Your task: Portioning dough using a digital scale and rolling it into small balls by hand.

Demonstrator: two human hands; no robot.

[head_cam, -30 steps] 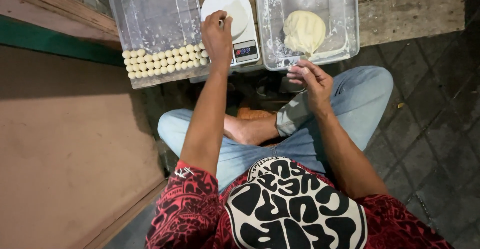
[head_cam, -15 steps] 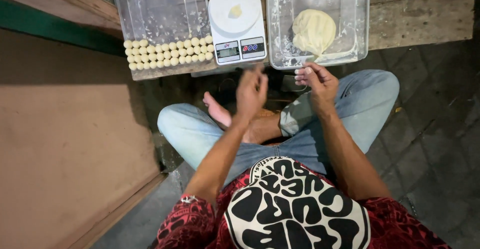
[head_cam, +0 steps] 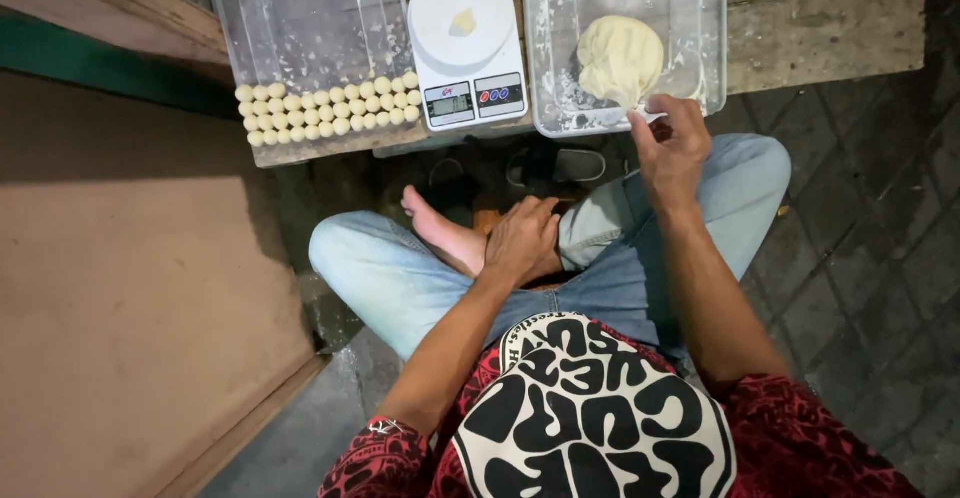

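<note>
I sit cross-legged in pale jeans. My left hand (head_cam: 522, 240) rests on my lap by my bare foot, fingers loosely curled, holding nothing that I can see. My right hand (head_cam: 673, 144) is raised at the near rim of a clear plastic tub (head_cam: 700, 18) and pinches something small and pale at the edge of the big dough lump (head_cam: 620, 58) inside. A white kitchen scale (head_cam: 468, 43) stands between the tubs with a small bit of dough (head_cam: 462, 22) on its round plate. Another clear tub (head_cam: 300, 18) on the left holds rows of small dough balls (head_cam: 330, 111).
The tubs and scale stand on a low wooden plank bench (head_cam: 830, 28). Dark sandals (head_cam: 555, 166) lie under its edge. A brown board (head_cam: 120, 298) fills the left side. Dark paving (head_cam: 880, 258) lies to the right.
My left hand left the scale, where a bit of dough now sits, and came down to my lap. My right hand rose from my knee to the dough tub's rim.
</note>
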